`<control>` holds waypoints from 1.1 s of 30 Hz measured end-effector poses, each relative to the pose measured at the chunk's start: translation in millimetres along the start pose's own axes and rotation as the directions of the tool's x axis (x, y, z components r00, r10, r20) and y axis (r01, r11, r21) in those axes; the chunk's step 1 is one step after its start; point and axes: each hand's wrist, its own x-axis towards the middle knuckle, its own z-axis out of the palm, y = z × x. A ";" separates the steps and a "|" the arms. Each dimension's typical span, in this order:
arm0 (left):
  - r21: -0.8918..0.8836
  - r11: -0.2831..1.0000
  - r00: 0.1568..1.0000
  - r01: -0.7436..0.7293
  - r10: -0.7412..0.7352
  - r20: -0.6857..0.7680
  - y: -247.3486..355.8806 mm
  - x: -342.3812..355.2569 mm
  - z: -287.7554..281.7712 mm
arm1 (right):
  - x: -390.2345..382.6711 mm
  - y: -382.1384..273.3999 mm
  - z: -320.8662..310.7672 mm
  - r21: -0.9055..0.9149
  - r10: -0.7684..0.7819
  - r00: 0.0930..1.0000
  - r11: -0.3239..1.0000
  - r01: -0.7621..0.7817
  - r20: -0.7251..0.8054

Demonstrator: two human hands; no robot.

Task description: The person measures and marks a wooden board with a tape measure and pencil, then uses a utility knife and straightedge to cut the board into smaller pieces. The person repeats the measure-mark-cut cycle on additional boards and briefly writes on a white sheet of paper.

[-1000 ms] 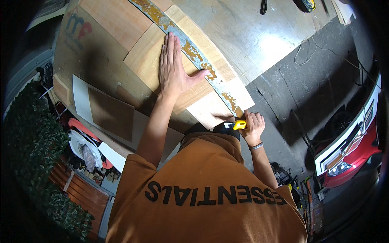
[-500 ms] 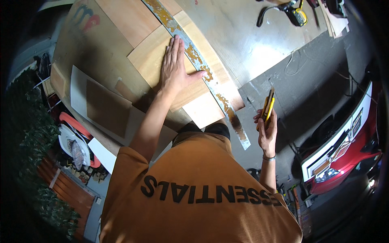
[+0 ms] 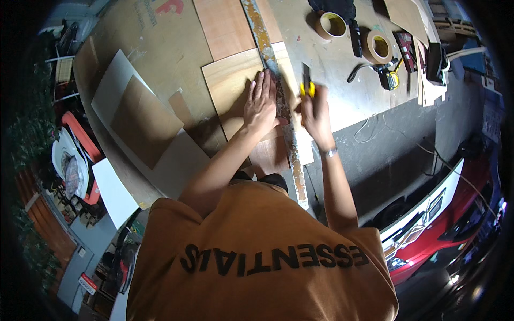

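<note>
My left hand [image 3: 261,109] lies flat on a pale thin wood sheet [image 3: 227,75], its fingers stretched along the edge of a long metal straightedge [image 3: 293,155]. The straightedge is worn, with rusty brown patches, and lies across the wood, its near end jutting past the table edge toward my body. On its right side, my right hand [image 3: 316,109] is closed around a yellow and black utility knife [image 3: 307,88]. The knife's dark blade end points away from me, apparently above the wood strip. A redder wood sheet [image 3: 222,27] lies farther off under the straightedge.
A white sheet with a brown panel [image 3: 144,123] on it rests on the table's left side. Tape rolls [image 3: 330,25] [image 3: 377,48] and a black-and-yellow tool [image 3: 390,79] lie at the far right. A red car [image 3: 447,241] stands right of the table.
My right hand has brought the knife up and leftward, from beside the table to the straightedge's right side. My left hand stays pressed by the straightedge, its thumb drawn in. The view has shifted.
</note>
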 end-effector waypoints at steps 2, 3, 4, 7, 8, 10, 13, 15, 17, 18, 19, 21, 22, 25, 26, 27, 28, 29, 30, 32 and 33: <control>0.009 0.998 0.998 0.055 -0.056 0.014 5.9 1.2 -2.0 | 49.7 2.2 21.6 -0.248 -0.230 0.973 0.942 0.227 0.018; 0.015 0.998 0.997 0.064 -0.064 0.046 6.0 1.8 -2.5 | 72.2 3.3 31.6 -0.309 -0.238 0.970 0.920 0.240 0.044; 0.004 0.998 0.995 0.062 -0.062 0.082 5.6 1.4 -2.1 | 89.6 4.4 37.8 -0.392 -0.245 0.967 0.884 0.253 0.072; -0.084 0.995 0.998 0.048 -0.050 -0.025 2.1 -0.3 0.9 | 118.8 3.4 53.6 -0.536 -0.216 0.975 0.818 0.210 0.052; -0.112 0.992 0.997 0.050 -0.056 -0.045 1.2 -0.9 2.2 | 122.7 1.5 55.5 -0.575 -0.198 0.979 0.795 0.193 0.054; -0.169 0.983 0.997 0.064 -0.071 -0.033 0.4 -1.9 4.4 | 124.1 -3.2 57.1 -0.631 -0.108 0.992 0.765 0.125 0.066; -0.203 0.978 0.994 0.051 -0.070 -0.089 -0.3 -2.2 6.8 | 121.6 -10.0 58.7 -0.660 -0.078 0.995 0.745 0.098 0.059; -0.203 0.978 0.994 0.045 -0.063 -0.086 -1.0 -2.3 8.1 | 120.6 -11.9 60.7 -0.667 -0.091 0.994 0.738 0.102 0.051; -0.219 0.975 0.992 0.029 -0.054 -0.110 -2.8 -3.1 9.5 | 121.1 -11.0 63.4 -0.662 -0.072 0.997 0.745 0.082 0.043; -0.236 0.972 0.990 0.016 -0.049 -0.135 -3.6 -3.7 10.2 | 122.0 -9.8 64.7 -0.671 -0.063 0.998 0.738 0.068 0.032; -0.254 0.967 0.987 0.002 -0.044 -0.158 -4.2 -4.4 11.1 | 123.3 -8.5 66.1 -0.651 -0.081 0.996 0.755 0.075 0.020; -0.267 0.964 0.982 -0.010 -0.041 -0.182 -5.1 -5.7 12.7 | 125.6 -6.1 68.4 -0.644 -0.093 0.996 0.762 0.069 -0.003; -0.271 0.963 0.983 -0.003 -0.046 -0.176 -5.6 -5.7 13.3 | 126.0 -5.5 69.1 -0.623 -0.109 0.994 0.778 0.081 -0.007; -0.233 0.972 0.984 0.008 -0.049 -0.169 -6.2 -4.3 16.0 | 115.2 -4.1 68.9 -0.617 -0.086 0.996 0.784 0.062 -0.009; -0.235 0.972 0.983 0.001 -0.044 -0.176 -6.9 -3.8 17.5 | 103.0 -2.6 66.8 -0.633 -0.059 0.998 0.773 0.041 -0.006; -0.238 0.971 0.982 -0.007 -0.038 -0.183 -8.1 -2.8 19.0 | 89.5 -1.5 63.5 -0.650 -0.030 1.000 0.760 0.020 -0.004; -0.257 0.966 0.983 -0.018 -0.029 -0.181 -8.1 -2.5 21.3 | 75.3 0.2 61.9 -0.670 -0.001 1.000 0.742 0.006 0.008; -0.254 0.967 0.985 -0.014 -0.030 -0.169 -8.9 -2.3 23.6 | 58.1 2.6 60.1 -0.655 -0.016 1.000 0.755 0.005 -0.011; -0.258 0.966 0.985 -0.011 -0.034 -0.170 -9.3 -2.1 25.7 | 40.2 5.5 57.1 -0.653 0.029 0.999 0.756 -0.047 -0.038; -0.111 0.993 0.977 0.032 -0.055 -0.207 -8.2 -0.2 28.5 | 7.1 11.2 49.8 -0.613 0.039 0.999 0.788 -0.051 -0.033; 0.013 0.998 0.962 0.060 -0.054 -0.269 -6.8 0.5 29.1 | -6.3 13.6 48.1 -0.618 0.062 0.998 0.783 -0.069 -0.032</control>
